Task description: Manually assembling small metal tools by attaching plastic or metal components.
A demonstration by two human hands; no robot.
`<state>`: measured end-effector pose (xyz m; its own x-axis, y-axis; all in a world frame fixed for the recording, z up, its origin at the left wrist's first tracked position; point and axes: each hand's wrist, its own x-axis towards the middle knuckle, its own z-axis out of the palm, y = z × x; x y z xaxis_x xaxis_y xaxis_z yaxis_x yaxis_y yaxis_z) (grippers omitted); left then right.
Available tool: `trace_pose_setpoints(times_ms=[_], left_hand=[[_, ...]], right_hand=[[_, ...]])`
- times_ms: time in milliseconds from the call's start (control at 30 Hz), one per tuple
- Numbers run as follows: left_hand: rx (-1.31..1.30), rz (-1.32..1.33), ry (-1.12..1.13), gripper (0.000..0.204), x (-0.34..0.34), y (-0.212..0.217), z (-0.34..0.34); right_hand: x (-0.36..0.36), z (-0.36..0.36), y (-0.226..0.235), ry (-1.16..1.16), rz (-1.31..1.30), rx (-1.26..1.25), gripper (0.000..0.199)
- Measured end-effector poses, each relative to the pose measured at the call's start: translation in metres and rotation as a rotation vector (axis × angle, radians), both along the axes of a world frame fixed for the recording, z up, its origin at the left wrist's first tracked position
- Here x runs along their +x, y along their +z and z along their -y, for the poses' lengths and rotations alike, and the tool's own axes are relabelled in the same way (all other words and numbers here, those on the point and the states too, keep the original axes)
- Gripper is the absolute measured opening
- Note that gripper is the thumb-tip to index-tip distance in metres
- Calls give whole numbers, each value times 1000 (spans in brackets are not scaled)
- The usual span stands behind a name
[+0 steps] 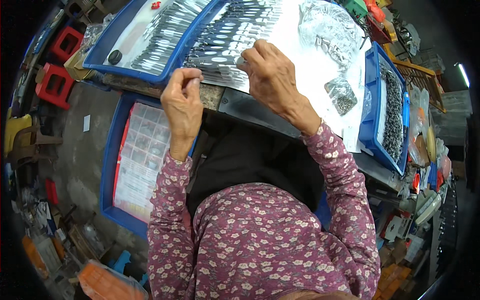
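Observation:
My left hand point(181, 102) is closed at the table's near edge, thumb pressed against the fingers; whether anything small sits between them I cannot tell. My right hand point(270, 75) pinches a small shiny metal piece point(240, 60) over rows of dark, silver-tipped metal parts point(227, 37) laid out on a white sheet point(310, 70). Both forearms wear purple flowered sleeves.
A blue tray point(102, 60) at the left holds more rows of metal parts. Another blue tray point(372, 115) at the right is full of small metal pieces. Clear bags of parts point(341, 95) lie on the sheet. A blue tray with a printed sheet point(107, 165) sits below the table; red stools point(55, 82) stand left.

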<state>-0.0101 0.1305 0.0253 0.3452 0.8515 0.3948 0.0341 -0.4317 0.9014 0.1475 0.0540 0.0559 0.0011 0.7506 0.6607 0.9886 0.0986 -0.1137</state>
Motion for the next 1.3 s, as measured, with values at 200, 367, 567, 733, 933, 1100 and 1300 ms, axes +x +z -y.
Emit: trace_pose_setpoints(times_ms=[200,367,567,733,933,1100,1300], left_hand=[[-22,-98,-57,8,6,-14,-6],[29,-94,-76,9,12,-15,-4],[56,-112,-73,9,10,-10,-7],[23,-109,-133,10,8,6,-7],[165,-107,-149,10,6,37,-34],[323,-297,-61,11,-1,46,-101],[333,-687,33,11,-1,9,-152]], right_hand=[[6,-6,-1,-45,-5,-2,15],[9,-6,-5,-49,-8,14,13],[29,-12,0,-126,-5,22,10],[53,-19,3,-211,-35,25,9],[101,-39,7,-307,-22,8,8],[132,-64,12,-322,-14,15,9],[158,-88,8,-352,11,-66,12]])
